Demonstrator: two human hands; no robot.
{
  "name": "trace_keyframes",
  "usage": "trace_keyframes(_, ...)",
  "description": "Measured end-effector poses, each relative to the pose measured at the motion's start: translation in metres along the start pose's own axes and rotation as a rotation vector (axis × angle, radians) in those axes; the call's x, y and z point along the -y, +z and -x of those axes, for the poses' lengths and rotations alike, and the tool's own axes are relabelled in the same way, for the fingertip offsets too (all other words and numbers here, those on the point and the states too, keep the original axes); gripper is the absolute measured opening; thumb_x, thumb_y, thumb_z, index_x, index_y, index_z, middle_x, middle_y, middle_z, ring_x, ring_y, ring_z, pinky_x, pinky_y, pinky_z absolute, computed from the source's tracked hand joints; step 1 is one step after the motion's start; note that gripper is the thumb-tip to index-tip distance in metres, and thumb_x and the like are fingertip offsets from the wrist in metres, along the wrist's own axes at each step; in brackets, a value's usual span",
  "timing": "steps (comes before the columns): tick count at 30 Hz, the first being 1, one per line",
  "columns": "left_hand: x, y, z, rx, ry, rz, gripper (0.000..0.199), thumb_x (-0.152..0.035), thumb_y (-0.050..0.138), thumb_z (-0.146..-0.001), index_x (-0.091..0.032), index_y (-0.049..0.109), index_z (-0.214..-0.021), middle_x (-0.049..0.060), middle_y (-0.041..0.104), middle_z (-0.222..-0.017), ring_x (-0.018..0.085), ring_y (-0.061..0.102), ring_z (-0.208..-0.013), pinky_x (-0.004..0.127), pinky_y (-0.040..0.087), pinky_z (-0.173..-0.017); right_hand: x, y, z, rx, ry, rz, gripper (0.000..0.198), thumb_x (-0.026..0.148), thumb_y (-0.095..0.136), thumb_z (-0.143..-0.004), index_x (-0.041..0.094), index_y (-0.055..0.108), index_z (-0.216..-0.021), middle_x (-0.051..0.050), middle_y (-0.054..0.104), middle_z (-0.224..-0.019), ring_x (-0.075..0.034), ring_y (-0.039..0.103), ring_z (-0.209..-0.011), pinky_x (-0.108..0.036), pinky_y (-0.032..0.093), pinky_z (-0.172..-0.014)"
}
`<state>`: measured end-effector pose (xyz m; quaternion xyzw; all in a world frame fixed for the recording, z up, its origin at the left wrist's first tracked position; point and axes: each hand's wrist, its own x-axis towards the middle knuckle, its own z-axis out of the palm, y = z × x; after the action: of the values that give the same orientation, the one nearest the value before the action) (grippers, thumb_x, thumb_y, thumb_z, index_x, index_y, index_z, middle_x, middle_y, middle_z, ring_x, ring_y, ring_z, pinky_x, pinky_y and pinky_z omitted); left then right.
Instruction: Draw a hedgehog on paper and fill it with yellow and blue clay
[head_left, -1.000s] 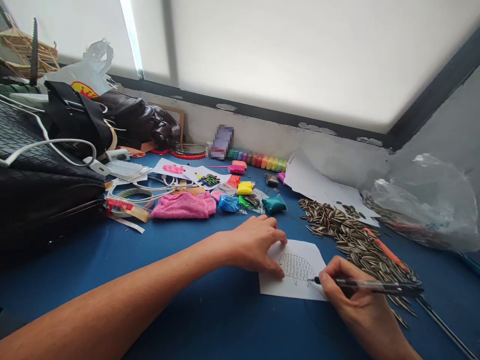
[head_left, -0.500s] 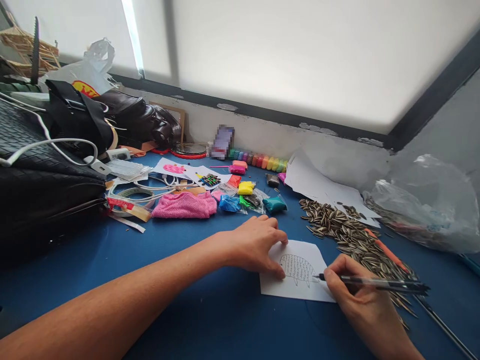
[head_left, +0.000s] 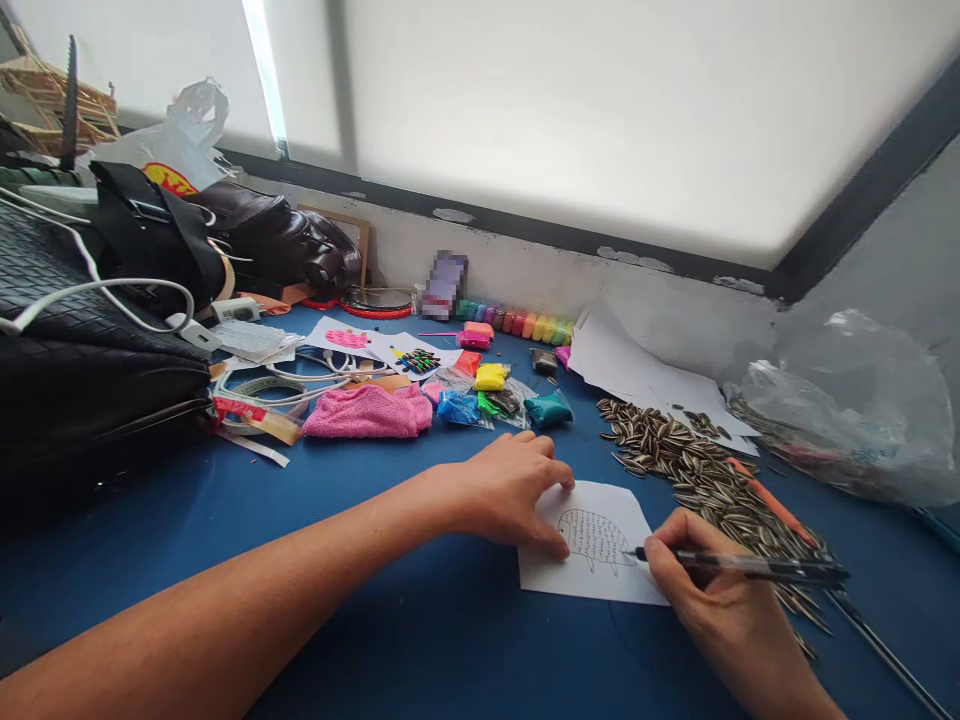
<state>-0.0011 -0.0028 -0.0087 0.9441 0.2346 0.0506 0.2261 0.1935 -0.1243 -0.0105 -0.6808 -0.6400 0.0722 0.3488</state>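
Note:
A small sheet of white paper (head_left: 547, 577) lies on the blue tabletop, bearing a black line drawing of a round-backed animal (head_left: 592, 537) with short legs and rows of small marks over its body. My left hand (head_left: 514, 490) rests on the sheet's left side, thumb and fingers apart and pressing it down. My right hand (head_left: 720, 600) grips a black pen (head_left: 739, 565) with a clear barrel. The pen's tip is at the rear end of the drawn body, on the right. Part of the sheet's left edge is hidden by my left hand.
Striped sunflower seeds (head_left: 697, 460) are heaped beside my right hand, an orange tool (head_left: 772, 500) among them. Bagged coloured clay (head_left: 491, 377), a pink cloth (head_left: 367, 412) and white cables lie farther back. A black bag (head_left: 97, 400) stands left; a clear plastic bag (head_left: 862, 420) sits right.
The pen in my right hand has shifted very slightly at the drawing's rear edge. My left hand stays in place on the paper.

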Motion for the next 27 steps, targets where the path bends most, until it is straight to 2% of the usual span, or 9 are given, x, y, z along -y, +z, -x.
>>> trace_keyframes(7,0.0012,-0.0001,0.0003,-0.001,0.008,0.0,0.056,-0.057,0.067,-0.074,-0.022,0.062,-0.118,0.007,0.052,-0.11,0.024,0.047,-0.105,0.035,0.039,-0.092,-0.0013,0.0013,0.0006,0.014,0.003,-0.002,0.032,0.041,0.048,-0.077,0.022,0.05,-0.051,0.004,0.042,-0.045,-0.01,0.04,-0.038,-0.02,0.033,-0.034)
trace_keyframes(27,0.0004,-0.0008,-0.0001,-0.002,0.01,-0.009,0.055,-0.057,0.066,-0.074,-0.023,0.063,-0.117,0.007,0.052,-0.107,0.023,0.048,-0.102,0.034,0.039,-0.088,-0.0001,0.0013,0.0005,-0.016,-0.011,-0.006,0.03,0.038,0.048,-0.076,0.023,0.048,-0.05,0.004,0.043,-0.045,-0.01,0.041,-0.038,-0.02,0.034,-0.035)
